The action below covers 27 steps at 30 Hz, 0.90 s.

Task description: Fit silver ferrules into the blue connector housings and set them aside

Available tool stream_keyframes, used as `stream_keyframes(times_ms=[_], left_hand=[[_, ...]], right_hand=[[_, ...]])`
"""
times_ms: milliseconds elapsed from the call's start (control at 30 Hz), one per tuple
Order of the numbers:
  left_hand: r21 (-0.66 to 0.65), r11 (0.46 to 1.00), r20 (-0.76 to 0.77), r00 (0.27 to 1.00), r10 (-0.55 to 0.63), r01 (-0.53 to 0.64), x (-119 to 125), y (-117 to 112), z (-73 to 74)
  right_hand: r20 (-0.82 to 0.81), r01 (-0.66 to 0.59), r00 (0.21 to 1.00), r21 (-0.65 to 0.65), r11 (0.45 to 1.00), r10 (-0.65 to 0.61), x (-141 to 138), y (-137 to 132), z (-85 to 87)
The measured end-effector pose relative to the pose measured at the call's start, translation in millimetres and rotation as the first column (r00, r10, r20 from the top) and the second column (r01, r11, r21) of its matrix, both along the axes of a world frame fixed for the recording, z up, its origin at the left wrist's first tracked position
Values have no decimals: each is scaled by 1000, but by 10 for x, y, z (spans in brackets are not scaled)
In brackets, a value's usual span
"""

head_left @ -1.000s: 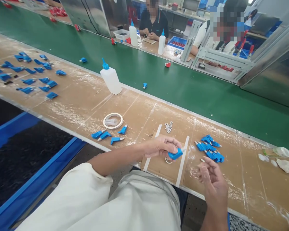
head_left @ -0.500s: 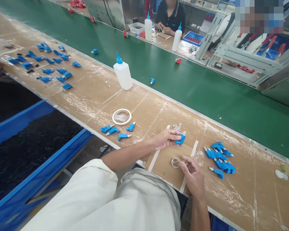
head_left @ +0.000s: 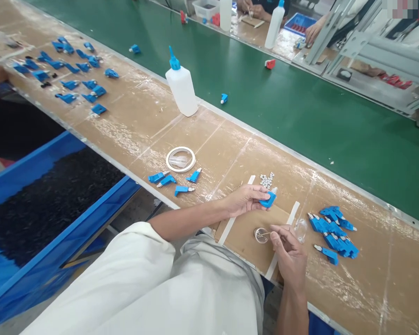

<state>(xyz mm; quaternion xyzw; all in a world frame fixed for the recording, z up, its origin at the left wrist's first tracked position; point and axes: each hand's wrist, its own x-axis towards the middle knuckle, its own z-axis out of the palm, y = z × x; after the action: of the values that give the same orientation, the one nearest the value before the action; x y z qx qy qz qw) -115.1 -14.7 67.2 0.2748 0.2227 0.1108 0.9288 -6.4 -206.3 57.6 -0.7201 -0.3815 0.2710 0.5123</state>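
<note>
One angled blue plastic piece with whitish tip point(head_left: 267, 200) sits pinched in your left hand point(head_left: 246, 198), near heap of small grey-white bits point(head_left: 266, 180); second ago it partly covered small round clear dish point(head_left: 256, 238), now in full view. Your right hand point(head_left: 289, 250), earlier close to pile of blue plastic pieces point(head_left: 335, 244), now pinches thin pale stick point(head_left: 267, 233), its end over dish. Extra blue piece point(head_left: 327, 254) now lies just beside that pile.

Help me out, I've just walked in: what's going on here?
The person's left hand holds a blue part with a pale tip. The right hand pinches a thin stick, its end at a small round dish. Other blue parts lie in groups on the bench to both sides.
</note>
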Motion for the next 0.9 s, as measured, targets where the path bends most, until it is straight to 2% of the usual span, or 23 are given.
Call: stream_keyframes(times_ms=[100,333,633,767,900], left_hand=[[-11,1000,5,1000,15,-15,-11,11,16],[-33,999,32,999,25,-24,-26,4,31],[-44,998,28,999,40,-39,-27,14,27],[-38,999,17,1000,23,-22,-39,29,35],[-68,998,16,1000,-11,12,-50,45,61]], right_hand=[[8,16,1000,-16,1000,-16,22,-22,-3],[7,-75,997,-10,997,75,10,-10,-1],[52,-91,994,-14,996,92,-28,32,71],[128,-104,986,-6,995,104,-53,38,94],[303,-163,944,79,984,131,-68,10,114]])
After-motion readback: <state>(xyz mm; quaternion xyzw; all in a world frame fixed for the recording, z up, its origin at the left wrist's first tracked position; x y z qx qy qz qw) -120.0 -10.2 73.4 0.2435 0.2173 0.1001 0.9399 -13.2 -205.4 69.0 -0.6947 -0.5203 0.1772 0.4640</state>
